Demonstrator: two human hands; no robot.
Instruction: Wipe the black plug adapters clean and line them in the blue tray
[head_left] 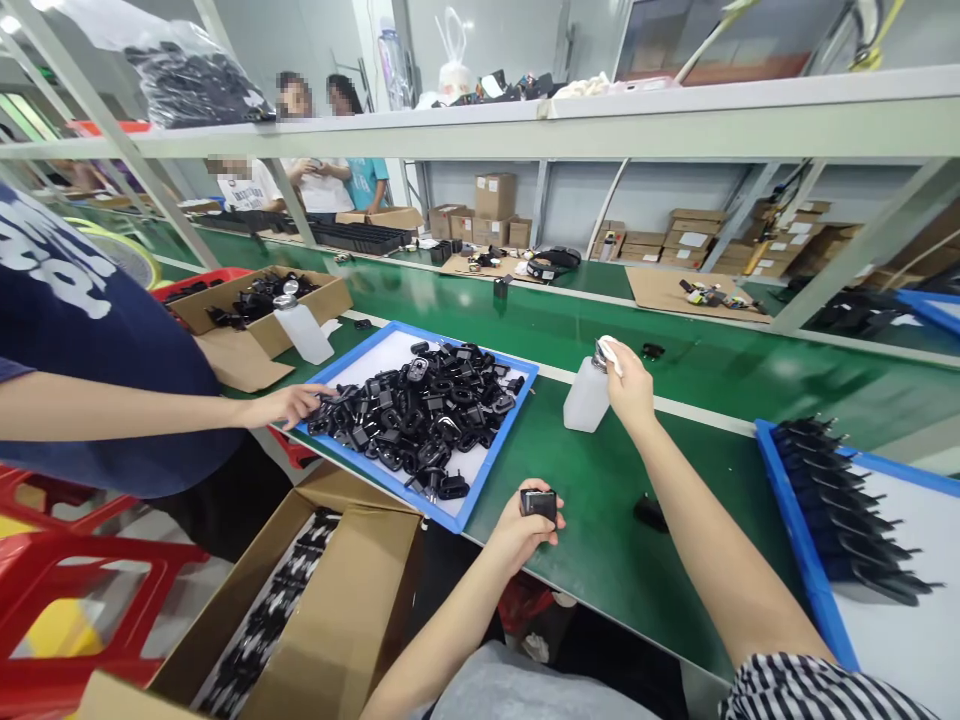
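My left hand (517,532) is closed around a small black power adapter (538,504), held above the front edge of the green bench. My right hand (632,390) pinches a white cloth (612,354) against the top of a translucent white dispenser bottle (586,398). The bottle stands slightly tilted in the picture; its cap is partly covered by the cloth and fingers. To the left, a blue-rimmed tray (501,448) carries a heap of black adapters (431,400). One black piece (651,512) lies on the bench under my right forearm.
A co-worker's hand (289,405) reaches into the tray's left side. Behind it are a second bottle (303,332) and a carton of black parts (307,300). Another blue-rimmed tray (806,560) at right holds adapters in rows. An open carton (352,590) sits below; a shelf (480,138) crosses above.
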